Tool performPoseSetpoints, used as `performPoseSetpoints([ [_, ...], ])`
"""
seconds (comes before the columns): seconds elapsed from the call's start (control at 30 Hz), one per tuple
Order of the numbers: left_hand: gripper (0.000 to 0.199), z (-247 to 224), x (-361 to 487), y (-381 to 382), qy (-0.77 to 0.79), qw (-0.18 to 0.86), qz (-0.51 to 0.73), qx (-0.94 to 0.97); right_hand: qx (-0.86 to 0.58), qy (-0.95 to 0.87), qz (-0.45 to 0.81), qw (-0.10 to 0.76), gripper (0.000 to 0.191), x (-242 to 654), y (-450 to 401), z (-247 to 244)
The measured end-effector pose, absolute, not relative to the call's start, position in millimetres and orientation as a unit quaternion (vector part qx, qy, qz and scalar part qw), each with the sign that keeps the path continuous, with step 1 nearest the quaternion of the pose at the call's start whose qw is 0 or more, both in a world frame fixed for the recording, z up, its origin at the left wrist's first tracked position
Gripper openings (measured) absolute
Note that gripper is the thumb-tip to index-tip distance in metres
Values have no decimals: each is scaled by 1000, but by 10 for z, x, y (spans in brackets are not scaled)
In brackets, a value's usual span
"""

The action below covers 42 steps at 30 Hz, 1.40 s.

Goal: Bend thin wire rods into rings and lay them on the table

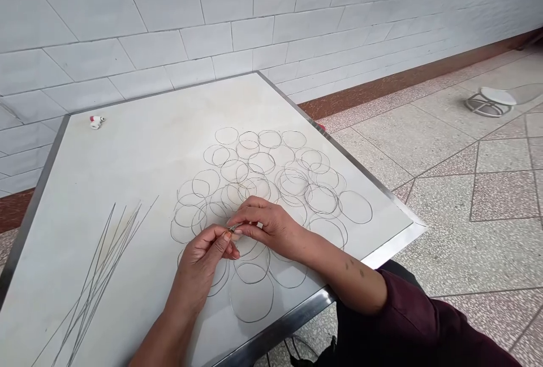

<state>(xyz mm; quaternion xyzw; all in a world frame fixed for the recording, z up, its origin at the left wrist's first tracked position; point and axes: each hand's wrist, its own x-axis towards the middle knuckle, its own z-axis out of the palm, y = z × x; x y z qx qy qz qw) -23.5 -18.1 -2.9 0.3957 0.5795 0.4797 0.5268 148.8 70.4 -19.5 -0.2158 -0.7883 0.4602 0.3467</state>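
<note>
My left hand and my right hand meet above the near part of the table, fingertips almost touching. Thumb and fingers of both are pinched on a thin wire, of which only a short dull bit shows; the fingers hide the rest. Below and around the hands lie several thin wire rings, many overlapping. To the left of my left hand, several straight wires rest in a loose, crossing bundle.
The white table has a metal edge and stands against a white tiled wall. A small white and red object lies near its far left corner. On the speckled floor to the right is a low stool with a white top.
</note>
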Motion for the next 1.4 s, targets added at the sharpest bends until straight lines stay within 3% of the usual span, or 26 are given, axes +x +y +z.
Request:
performPoseSetpoints([
  [0.33, 30, -21, -227, -184, 541, 601, 484, 335, -202, -834, 387, 339, 10, 1497, 680, -145],
  [0.77, 12, -63, -235, -185, 441, 697, 523, 213, -175, -852, 351, 348, 11, 1537, 714, -141],
  [1.4, 16, -32, -103, -235, 409, 684, 581, 167, -160, -845, 286, 423, 19, 1489, 692, -126],
])
